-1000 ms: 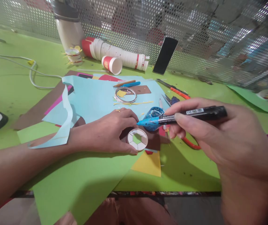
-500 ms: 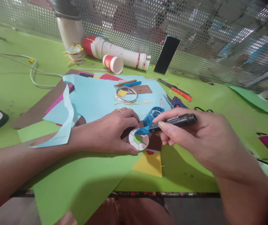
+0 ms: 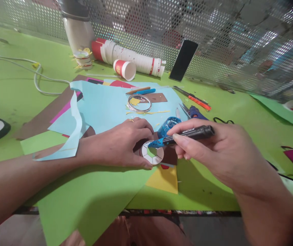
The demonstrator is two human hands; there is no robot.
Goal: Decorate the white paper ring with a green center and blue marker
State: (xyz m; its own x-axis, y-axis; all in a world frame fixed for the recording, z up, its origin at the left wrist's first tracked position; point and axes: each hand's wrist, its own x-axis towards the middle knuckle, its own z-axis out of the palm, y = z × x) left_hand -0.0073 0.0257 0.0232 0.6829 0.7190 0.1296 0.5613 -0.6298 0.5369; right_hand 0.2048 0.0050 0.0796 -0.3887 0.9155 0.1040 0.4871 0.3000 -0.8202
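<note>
My left hand grips the left edge of a white paper ring marked with dark dividing lines, its thumb at the lower rim and its fingers behind. Between the thumb and fingers of my right hand is a black marker with a blue-stained front end. The marker's tip touches the upper left part of the ring. Green shows through the ring's centre. Just behind the marker stands a blue-stained open container. A curled light blue paper strip lies over my left wrist.
Light blue paper bears a tape roll and pens. Stacked paper cups, a single cup and a leaning phone stand before a perforated metal screen. An orange cutter and scissors lie at right.
The whole view has shifted very slightly. Both hands keep their grips, and the marker tip stays at the upper left part of the ring.
</note>
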